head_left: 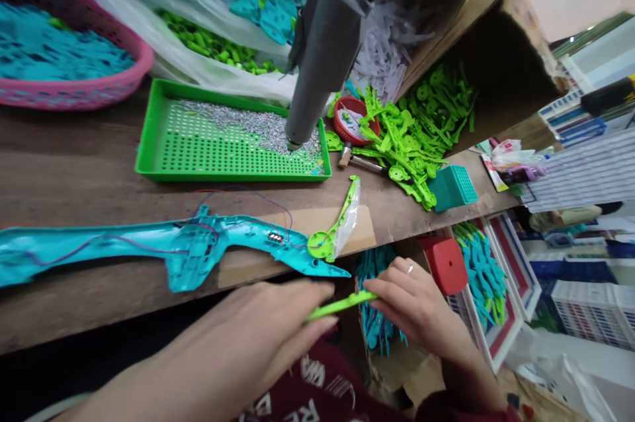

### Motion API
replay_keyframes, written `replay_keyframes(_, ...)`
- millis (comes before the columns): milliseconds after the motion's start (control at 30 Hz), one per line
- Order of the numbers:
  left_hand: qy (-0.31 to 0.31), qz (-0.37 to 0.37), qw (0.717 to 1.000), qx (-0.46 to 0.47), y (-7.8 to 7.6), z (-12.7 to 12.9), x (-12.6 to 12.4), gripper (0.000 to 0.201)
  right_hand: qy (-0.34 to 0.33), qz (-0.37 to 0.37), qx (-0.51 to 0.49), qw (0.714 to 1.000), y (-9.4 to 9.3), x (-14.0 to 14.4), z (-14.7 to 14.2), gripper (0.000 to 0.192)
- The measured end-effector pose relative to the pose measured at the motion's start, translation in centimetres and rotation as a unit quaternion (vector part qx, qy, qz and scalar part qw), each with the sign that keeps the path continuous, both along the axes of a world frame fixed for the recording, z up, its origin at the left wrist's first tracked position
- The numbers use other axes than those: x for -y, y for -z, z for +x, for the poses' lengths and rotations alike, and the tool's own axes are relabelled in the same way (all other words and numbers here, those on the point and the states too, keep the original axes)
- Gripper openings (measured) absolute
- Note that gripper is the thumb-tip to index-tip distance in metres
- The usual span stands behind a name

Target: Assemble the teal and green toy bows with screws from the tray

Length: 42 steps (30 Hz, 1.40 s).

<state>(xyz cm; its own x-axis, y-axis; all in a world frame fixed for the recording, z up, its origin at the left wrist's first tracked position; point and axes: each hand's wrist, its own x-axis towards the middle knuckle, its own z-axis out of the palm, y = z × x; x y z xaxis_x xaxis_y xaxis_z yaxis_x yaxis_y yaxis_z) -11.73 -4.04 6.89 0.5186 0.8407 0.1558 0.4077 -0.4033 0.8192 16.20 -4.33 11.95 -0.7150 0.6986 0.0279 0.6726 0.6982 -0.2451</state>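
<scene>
Between my hands, in front of the bench edge, is a slim lime-green plastic part [342,305]. My left hand [282,309] pinches its left end between thumb and fingers. The fingers of my right hand [409,296], one wearing a ring, grip the other end. Just beyond them lies a long turquoise plastic shell [198,243], hollow side up, with thin wires and a small row of metal contacts inside. At its right tip rests another lime-green part [321,245] with a round end and a clear plastic piece [347,220] beside it.
A grey powered screwdriver [322,58] hangs over a green perforated tray [233,177] of screws. Lime-green parts [411,137] spill from a cardboard box. A pink basket [143,55] holds turquoise pieces. A teal block [451,187] and a red stool [449,266] are at right.
</scene>
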Motion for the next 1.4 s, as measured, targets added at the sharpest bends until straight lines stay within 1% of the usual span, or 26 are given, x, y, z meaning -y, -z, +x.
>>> replay_keyframes(67, -0.125, 0.093, 0.986, 0.064, -0.3, -0.5, -0.6, 0.032, 0.119, -0.061, -0.115, 0.984, 0.7, -0.4, -0.1, 0.014)
replay_keyframes(100, -0.183, 0.104, 0.973, 0.097, -0.2, -0.4, -0.7, 0.036, 0.186, -0.1, -0.203, 0.956, 1.3, -0.5, -0.3, 0.012)
replay_keyframes(133, -0.22, 0.084, 0.963, 0.13, -0.1, 0.0, -0.6, 0.038, 0.245, -0.142, -0.298, 0.912, 2.0, -0.6, -0.6, 0.012)
replay_keyframes(167, -0.222, 0.039, 0.96, 0.163, 0.3, 0.7, -0.3, 0.039, 0.291, -0.187, -0.386, 0.855, 2.9, -0.5, -1.2, 0.015)
replay_keyframes(200, -0.187, -0.024, 0.963, 0.191, 0.7, 1.7, 0.1, 0.039, 0.319, -0.229, -0.456, 0.798, 3.7, -0.3, -2.0, 0.019)
replay_keyframes(233, -0.13, -0.085, 0.965, 0.211, 1.3, 2.8, 0.7, 0.037, 0.331, -0.265, -0.504, 0.752, 4.6, 0.0, -2.8, 0.024)
replay_keyframes(267, -0.079, -0.133, 0.963, 0.22, 1.8, 3.9, 1.2, 0.03, 0.333, -0.288, -0.531, 0.724, 5.4, 0.3, -3.6, 0.027)
replay_keyframes(300, -0.043, -0.165, 0.961, 0.217, 2.4, 5.0, 1.6, 0.02, 0.331, -0.297, -0.539, 0.716, 6.1, 0.6, -4.3, 0.029)
replay_keyframes(333, -0.028, -0.184, 0.959, 0.211, 2.8, 5.8, 1.9, 0.019, 0.328, -0.288, -0.534, 0.724, 6.7, 1.0, -4.7, 0.029)
replay_keyframes(367, -0.026, -0.194, 0.96, 0.202, 3.1, 6.3, 2.1, 0.025, 0.327, -0.256, -0.522, 0.745, 7.2, 1.3, -4.9, 0.028)
replay_keyframes(433, -0.056, -0.19, 0.965, 0.174, 3.2, 6.5, 1.9, 0.032, 0.322, -0.111, -0.48, 0.809, 7.5, 1.6, -4.5, 0.032)
replay_keyframes(467, -0.071, -0.183, 0.968, 0.157, 3.2, 6.3, 1.6, 0.032, 0.295, -0.023, -0.438, 0.849, 7.5, 1.7, -4.1, 0.043)
replay_keyframes(533, -0.088, -0.157, 0.976, 0.12, 2.8, 5.7, 0.8, 0.028, 0.181, 0.103, -0.312, 0.927, 6.8, 1.6, -3.2, 0.069)
replay_keyframes(567, -0.089, -0.142, 0.98, 0.107, 2.6, 5.4, 0.4, 0.025, 0.111, 0.121, -0.246, 0.955, 6.4, 1.5, -2.8, 0.076)
replay_keyframes(633, -0.085, -0.118, 0.985, 0.098, 2.1, 5.4, -0.4, 0.02, 0.009, 0.094, -0.146, 0.985, 5.4, 1.1, -2.6, 0.073)
replay_keyframes(700, -0.092, -0.092, 0.987, 0.097, 1.7, 5.6, -1.1, 0.02, -0.008, 0.083, -0.119, 0.989, 4.6, 0.3, -2.9, 0.068)
replay_keyframes(767, -0.101, -0.058, 0.988, 0.099, 1.7, 5.8, -1.6, 0.019, 0.011, 0.096, -0.117, 0.988, 4.0, -0.8, -3.2, 0.063)
replay_keyframes(833, -0.13, 0.003, 0.987, 0.095, 2.3, 5.6, -1.9, 0.013, 0.042, 0.1, -0.123, 0.987, 3.8, -2.3, -3.2, 0.056)
replay_keyframes(867, -0.15, 0.046, 0.984, 0.083, 2.8, 5.2, -2.1, 0.019, 0.053, 0.092, -0.122, 0.987, 3.7, -3.2, -3.2, 0.053)
replay_keyframes(900, -0.167, 0.093, 0.98, 0.063, 3.4, 4.8, -2.2, 0.033, 0.058, 0.078, -0.117, 0.988, 3.8, -4.1, -3.1, 0.051)
replay_keyframes(967, -0.175, 0.186, 0.967, 0.007, 5.0, 3.8, -2.3, 0.054, 0.038, 0.042, -0.09, 0.994, 4.1, -5.8, -2.8, 0.05)
replay_keyframes(1033, -0.148, 0.243, 0.958, -0.037, 6.5, 2.9, -2.4, 0.057, -0.004, 0.008, -0.041, 0.999, 4.5, -7.2, -2.8, 0.052)
replay_keyframes(1133, -0.117, 0.27, 0.954, -0.062, 8.2, 2.2, -2.6, 0.05, -0.047, -0.032, 0.029, 0.998, 5.0, -8.4, -3.3, 0.053)
replay_keyframes(1200, -0.108, 0.284, 0.95, -0.077, 8.8, 2.1, -2.6, 0.04, -0.059, -0.058, 0.05, 0.995, 5.2, -8.8, -3.6, 0.053)
replay_keyframes(1300, -0.097, 0.303, 0.943, -0.097, 8.9, 2.3, -2.7, 0.028, -0.063, -0.086, 0.05, 0.993, 5.5, -9.0, -4.0, 0.053)
replay_keyframes(1400, -0.082, 0.292, 0.946, -0.119, 8.6, 2.2, -2.8, 0.03, -0.06, -0.099, 0.037, 0.993, 5.8, -8.9, -4.0, 0.052)
